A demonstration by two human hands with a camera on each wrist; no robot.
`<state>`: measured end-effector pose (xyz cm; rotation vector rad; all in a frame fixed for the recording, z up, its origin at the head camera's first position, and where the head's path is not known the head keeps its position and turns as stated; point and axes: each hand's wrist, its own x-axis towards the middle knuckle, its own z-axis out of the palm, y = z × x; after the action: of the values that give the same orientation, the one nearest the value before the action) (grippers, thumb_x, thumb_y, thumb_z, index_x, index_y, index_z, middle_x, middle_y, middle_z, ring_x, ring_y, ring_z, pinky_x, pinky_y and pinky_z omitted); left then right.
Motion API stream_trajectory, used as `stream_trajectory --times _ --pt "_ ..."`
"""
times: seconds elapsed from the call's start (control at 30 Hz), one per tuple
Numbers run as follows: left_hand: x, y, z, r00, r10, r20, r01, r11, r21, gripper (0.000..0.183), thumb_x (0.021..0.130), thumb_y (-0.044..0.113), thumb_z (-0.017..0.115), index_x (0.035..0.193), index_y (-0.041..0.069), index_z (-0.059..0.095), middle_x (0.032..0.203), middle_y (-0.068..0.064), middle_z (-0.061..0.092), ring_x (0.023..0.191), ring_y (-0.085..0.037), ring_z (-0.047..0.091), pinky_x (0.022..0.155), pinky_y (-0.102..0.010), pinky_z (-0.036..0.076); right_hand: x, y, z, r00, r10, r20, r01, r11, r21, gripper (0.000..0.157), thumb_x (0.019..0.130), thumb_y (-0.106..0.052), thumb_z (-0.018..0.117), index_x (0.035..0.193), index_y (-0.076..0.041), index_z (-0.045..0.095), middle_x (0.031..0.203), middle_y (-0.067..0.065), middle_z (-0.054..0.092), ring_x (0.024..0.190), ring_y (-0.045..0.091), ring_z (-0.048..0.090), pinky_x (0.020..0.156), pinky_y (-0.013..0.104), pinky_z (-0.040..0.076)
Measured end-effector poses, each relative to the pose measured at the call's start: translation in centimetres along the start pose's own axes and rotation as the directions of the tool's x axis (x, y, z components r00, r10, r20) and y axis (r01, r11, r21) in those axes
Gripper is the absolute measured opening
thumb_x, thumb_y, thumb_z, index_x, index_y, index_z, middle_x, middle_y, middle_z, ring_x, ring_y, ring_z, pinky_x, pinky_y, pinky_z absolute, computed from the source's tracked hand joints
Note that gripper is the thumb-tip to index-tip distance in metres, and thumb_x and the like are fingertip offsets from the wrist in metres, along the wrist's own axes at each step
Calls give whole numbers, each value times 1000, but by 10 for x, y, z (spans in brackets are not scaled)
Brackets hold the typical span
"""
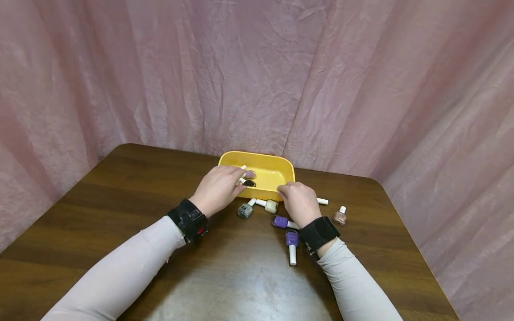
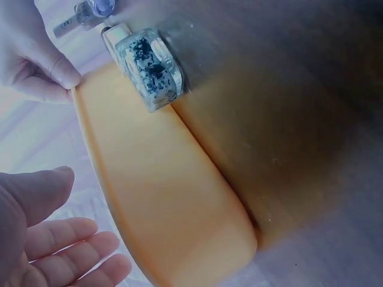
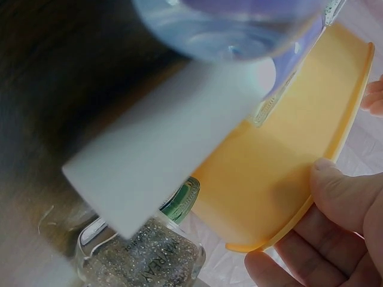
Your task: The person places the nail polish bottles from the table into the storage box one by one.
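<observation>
A yellow plastic tray (image 1: 263, 193) stands near the table's far edge. My right hand (image 1: 300, 201) grips its near right rim, thumb (image 3: 335, 188) on the outer wall and fingers inside. Over the tray's left end is my left hand (image 1: 221, 186); in the left wrist view its loosely bent fingers (image 2: 72, 251) hold nothing, beside the rim. Inside the tray lie a lilac nail polish bottle (image 1: 250, 174) and a black one (image 1: 250, 183), partly behind the left hand. Just in front rest a clear bottle with black flecks (image 1: 244, 211) and a cream bottle (image 1: 271, 206).
Two purple nail polish bottles (image 1: 292, 239) with white caps lie before the right wrist. Right of it are a glitter bottle (image 1: 339, 217) and a white cap (image 1: 322, 201), its bottle hidden by the hand. A pink curtain (image 1: 257, 80) hangs behind the wooden table (image 1: 140, 187).
</observation>
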<state>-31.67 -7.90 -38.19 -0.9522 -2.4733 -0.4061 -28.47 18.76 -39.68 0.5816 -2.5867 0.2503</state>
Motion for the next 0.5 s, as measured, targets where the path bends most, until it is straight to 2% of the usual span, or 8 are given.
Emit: stream_trajectory --times 0.3,0.37,0.5 --pt "-11 13 1 999 34 -20 -34 999 18 46 98 21 87 141 14 73 132 -6 76 118 -31 72 107 -49 54 -6 5 -5 1000 10 5 -10 1000 3 7 99 -11 84 105 -9 86 94 7 80 89 30 76 76 50 62" --pt "-14 17 1 998 57 -21 -56 998 42 43 98 23 88 136 10 73 135 -6 75 119 -33 71 106 -50 53 -7 6 -7 1000 13 6 -13 1000 3 8 99 -11 83 106 -9 86 96 7 80 90 30 76 77 50 62" --pt "-19 25 -1 995 98 -22 -96 992 80 35 97 25 89 122 6 75 131 -7 74 119 -34 70 106 -49 53 -8 7 -10 1000 20 9 -20 1000 3 8 99 -10 83 106 -8 86 97 8 81 90 31 77 77 51 62"
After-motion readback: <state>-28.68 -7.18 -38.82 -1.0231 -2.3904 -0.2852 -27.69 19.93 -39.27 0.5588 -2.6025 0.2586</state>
